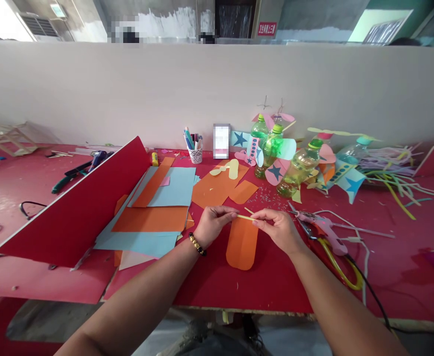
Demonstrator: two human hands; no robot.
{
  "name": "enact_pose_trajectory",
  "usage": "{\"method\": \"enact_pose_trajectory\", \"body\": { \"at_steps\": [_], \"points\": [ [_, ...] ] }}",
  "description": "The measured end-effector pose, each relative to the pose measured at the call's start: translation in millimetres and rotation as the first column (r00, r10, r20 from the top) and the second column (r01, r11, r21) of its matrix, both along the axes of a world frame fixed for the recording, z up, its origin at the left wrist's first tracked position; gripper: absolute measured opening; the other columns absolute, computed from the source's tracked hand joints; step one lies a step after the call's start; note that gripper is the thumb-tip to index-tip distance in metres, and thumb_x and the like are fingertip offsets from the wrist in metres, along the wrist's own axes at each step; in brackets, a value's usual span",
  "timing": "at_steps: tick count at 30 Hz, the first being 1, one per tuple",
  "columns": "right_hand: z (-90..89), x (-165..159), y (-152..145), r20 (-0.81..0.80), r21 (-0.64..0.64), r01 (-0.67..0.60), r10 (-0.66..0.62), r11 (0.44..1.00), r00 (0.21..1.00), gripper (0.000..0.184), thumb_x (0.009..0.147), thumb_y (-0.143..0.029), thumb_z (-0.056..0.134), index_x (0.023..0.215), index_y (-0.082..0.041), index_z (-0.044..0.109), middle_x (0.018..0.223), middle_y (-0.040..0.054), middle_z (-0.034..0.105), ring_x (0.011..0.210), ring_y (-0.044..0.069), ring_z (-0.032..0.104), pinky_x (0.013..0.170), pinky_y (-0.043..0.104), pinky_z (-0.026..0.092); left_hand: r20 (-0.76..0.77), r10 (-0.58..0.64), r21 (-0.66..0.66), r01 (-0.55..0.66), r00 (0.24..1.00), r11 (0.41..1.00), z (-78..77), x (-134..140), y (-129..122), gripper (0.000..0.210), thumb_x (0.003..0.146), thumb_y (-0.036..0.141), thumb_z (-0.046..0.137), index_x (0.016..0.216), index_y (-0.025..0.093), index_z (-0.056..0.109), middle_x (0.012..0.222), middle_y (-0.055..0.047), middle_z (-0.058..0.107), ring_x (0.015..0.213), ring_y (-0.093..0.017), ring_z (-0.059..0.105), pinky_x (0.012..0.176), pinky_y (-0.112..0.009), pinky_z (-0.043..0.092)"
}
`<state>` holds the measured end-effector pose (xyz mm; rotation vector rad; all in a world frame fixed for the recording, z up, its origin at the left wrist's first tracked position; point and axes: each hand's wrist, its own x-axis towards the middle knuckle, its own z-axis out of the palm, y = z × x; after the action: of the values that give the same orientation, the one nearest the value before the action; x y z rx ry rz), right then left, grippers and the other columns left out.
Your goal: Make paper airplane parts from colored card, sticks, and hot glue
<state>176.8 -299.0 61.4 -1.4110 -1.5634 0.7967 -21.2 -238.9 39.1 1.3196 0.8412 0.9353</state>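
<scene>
Between my two hands stretches a thin pale yellow strip [245, 217], held level just above the table. My left hand [216, 223], with a beaded bracelet at its wrist, pinches one end. The other end is pinched in the fingertips of my right hand [275, 226], and a second short yellow piece shows beside those fingers. Directly below the strip lies a rounded orange paper shape [241, 247] with a crease down its middle; its upper edge is partly hidden by the strip and fingers.
Orange and light blue paper sheets [174, 185] pile up at left, beside a tilted red board [87, 207]. Decorated plastic bottles [298, 168] stand at back right. A pink glue gun [326, 230] and yellow-handled scissors [337, 264] lie right of my hand. Behind are a pen cup [195, 155] and a phone [222, 141].
</scene>
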Motion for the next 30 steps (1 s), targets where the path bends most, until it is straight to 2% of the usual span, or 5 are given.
{"method": "enact_pose_trajectory", "body": {
  "at_steps": [5, 11, 16, 20, 30],
  "points": [
    [-11.1, 14, 7, -0.027, 0.025, 0.145, -0.144, 0.989, 0.989, 0.016, 0.077, -0.034, 0.065, 0.082, -0.020, 0.071, 0.079, 0.0030, 0.072, 0.074, 0.018, 0.064, 0.070, 0.028, 0.049, -0.012, 0.083, 0.046, -0.082, 0.996, 0.996, -4.3, 0, 5, 0.040, 0.079, 0.040, 0.064, 0.106, 0.012, 0.068, 0.073, -0.005, 0.069, 0.060, -0.010, 0.055, 0.063, -0.023, 0.047],
    [-21.6, 33, 18, -0.089, 0.045, 0.330, -0.325, 0.943, 0.941, 0.020, 0.073, -0.036, 0.068, 0.082, -0.019, 0.071, 0.077, 0.0038, 0.071, 0.071, 0.019, 0.063, 0.068, 0.030, 0.048, -0.054, 0.095, 0.094, -0.090, 0.994, 0.991, -8.9, -1, 8, 0.042, 0.081, 0.044, 0.059, 0.106, 0.012, 0.068, 0.074, -0.006, 0.069, 0.061, -0.011, 0.058, 0.063, -0.024, 0.048],
    [-0.4, 14, 9, 0.084, 0.116, 0.178, -0.188, 0.977, 0.978, 0.015, 0.077, -0.032, 0.064, 0.081, -0.020, 0.071, 0.079, 0.0036, 0.071, 0.072, 0.019, 0.063, 0.068, 0.030, 0.048, -0.043, 0.003, 0.116, 0.002, 0.999, 0.993, -2.8, -1, 4, 0.049, 0.073, 0.042, 0.070, 0.112, 0.014, 0.065, 0.098, -0.010, 0.070, 0.084, -0.017, 0.064, 0.077, -0.028, 0.050],
    [14.4, -11, 1, 0.229, 0.238, 0.005, -0.061, 0.971, 0.972, 0.010, 0.081, -0.025, 0.061, 0.080, -0.022, 0.070, 0.078, 0.0032, 0.068, 0.074, 0.018, 0.062, 0.070, 0.029, 0.047, -0.010, -0.150, 0.154, 0.150, 0.989, 0.977, 0.9, -1, 0, 0.044, 0.069, 0.040, 0.074, 0.104, 0.015, 0.070, 0.100, -0.010, 0.070, 0.086, -0.020, 0.065, 0.076, -0.028, 0.051],
    [12.7, -31, 1, 0.208, 0.172, -0.004, -0.032, 0.985, 0.978, 0.011, 0.082, -0.027, 0.059, 0.078, -0.022, 0.068, 0.076, 0.0026, 0.067, 0.073, 0.018, 0.062, 0.064, 0.027, 0.047, -0.075, -0.026, 0.288, 0.046, 0.997, 0.956, 5.4, -6, -3, 0.024, 0.075, 0.035, 0.069, 0.085, 0.014, 0.076, 0.078, -0.009, 0.071, 0.069, -0.016, 0.063, 0.067, -0.027, 0.050]
  ]
}}
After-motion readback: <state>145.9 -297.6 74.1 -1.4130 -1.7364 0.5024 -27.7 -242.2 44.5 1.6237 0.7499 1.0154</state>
